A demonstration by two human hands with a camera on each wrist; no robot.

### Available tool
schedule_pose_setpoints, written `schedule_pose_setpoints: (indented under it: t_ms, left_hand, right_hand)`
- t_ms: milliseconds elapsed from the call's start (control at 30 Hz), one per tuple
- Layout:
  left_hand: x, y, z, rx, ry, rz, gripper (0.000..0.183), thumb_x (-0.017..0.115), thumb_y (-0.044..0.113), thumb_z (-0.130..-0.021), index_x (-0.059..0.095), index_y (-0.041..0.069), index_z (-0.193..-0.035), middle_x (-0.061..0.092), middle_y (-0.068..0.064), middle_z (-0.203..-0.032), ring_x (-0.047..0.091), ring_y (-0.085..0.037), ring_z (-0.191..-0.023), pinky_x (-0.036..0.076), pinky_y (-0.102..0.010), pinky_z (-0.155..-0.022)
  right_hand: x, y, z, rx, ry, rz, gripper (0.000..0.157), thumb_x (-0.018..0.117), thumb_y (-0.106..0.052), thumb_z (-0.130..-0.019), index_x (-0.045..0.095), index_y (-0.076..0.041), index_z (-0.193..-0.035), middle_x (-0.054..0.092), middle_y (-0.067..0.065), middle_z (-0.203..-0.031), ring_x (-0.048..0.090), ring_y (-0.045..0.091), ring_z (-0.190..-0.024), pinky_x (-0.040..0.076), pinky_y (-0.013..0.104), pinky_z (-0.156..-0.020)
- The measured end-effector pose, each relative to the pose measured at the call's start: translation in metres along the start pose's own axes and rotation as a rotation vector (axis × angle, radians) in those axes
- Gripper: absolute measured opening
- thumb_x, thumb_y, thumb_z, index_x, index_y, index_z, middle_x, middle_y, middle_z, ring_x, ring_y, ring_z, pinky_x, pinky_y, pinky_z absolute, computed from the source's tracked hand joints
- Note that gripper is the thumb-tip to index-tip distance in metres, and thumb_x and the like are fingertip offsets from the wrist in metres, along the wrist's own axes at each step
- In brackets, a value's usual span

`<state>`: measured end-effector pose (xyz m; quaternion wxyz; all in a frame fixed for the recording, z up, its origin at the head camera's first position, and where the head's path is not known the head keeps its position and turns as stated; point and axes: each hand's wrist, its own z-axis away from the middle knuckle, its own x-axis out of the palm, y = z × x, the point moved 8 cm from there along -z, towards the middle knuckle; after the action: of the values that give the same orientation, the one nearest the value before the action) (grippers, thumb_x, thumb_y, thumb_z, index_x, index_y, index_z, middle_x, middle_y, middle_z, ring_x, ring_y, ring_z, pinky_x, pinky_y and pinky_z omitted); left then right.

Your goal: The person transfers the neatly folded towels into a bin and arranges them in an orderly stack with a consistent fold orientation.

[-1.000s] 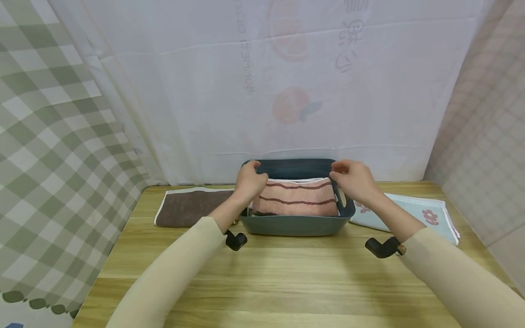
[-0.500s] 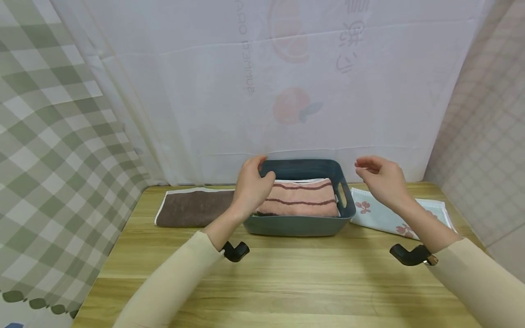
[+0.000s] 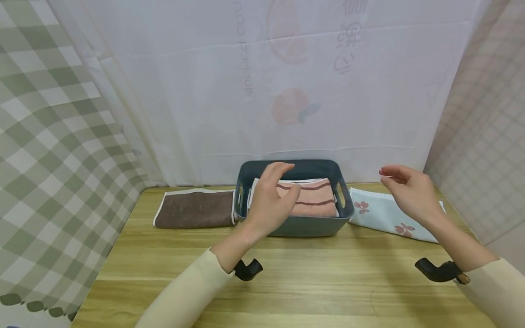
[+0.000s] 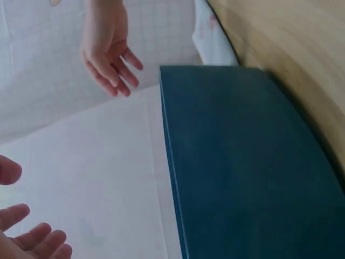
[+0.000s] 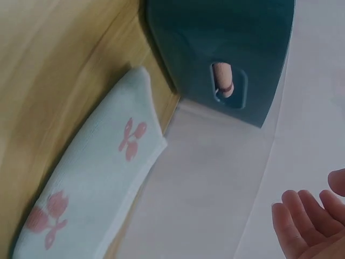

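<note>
A dark teal plastic basket [image 3: 305, 227] stands at the back of the table, with a folded pink towel [image 3: 316, 209] striped in dark red lying inside. My left hand [image 3: 268, 200] hovers in front of the basket and overlaps it in the head view, thumb and fingers apart around nothing. Off to the right, my right hand [image 3: 414, 191] is raised over a folded pale blue towel [image 3: 379, 216] with pink flowers, its fingers loosely bent and holding nothing. The right wrist view shows a bit of the pink towel through the basket's handle slot [image 5: 229, 86].
A folded brown towel [image 3: 197, 208] with white edging lies left of the basket. Behind hangs a white curtain [image 3: 205, 100] with faint fruit prints. A green checked cloth [image 3: 49, 150] hangs at the left, and the wooden table [image 3: 287, 282] extends toward me.
Both hands have left the basket's sides. My right hand moved right, over the blue towel; my left moved right and nearer to me. The pink towel stays in the basket.
</note>
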<state>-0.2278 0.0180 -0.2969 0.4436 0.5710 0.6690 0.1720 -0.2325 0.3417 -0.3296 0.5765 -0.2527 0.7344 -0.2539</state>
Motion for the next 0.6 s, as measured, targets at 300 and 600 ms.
schedule_pose_setpoints:
  t_ms: [300,600]
  left_hand:
    - [0.025,0.022,0.020,0.225,-0.026,-0.028,0.044,0.073,0.009,-0.093,0.065,0.000,-0.136,0.059,-0.016,-0.140,0.052,-0.028,-0.136,0.046,-0.039,-0.111]
    - [0.063,0.040,0.035,0.365,-0.105,-0.035,0.048,0.078,0.013,-0.090,0.064,0.000,-0.134,0.059,-0.016,-0.142,0.053,-0.022,-0.139,0.040,-0.028,-0.115]
  right_hand:
    - [-0.021,0.034,0.023,-0.009,0.070,-0.031,0.037,0.059,-0.020,-0.107,0.064,0.005,-0.134,0.054,-0.040,-0.104,0.050,-0.021,-0.092,0.042,0.006,-0.072]
    - [-0.037,0.074,0.046,0.065,0.087,0.009,0.040,0.061,-0.023,-0.106,0.062,0.006,-0.134,0.049,-0.048,-0.097,0.045,-0.024,-0.089,0.040,0.008,-0.067]
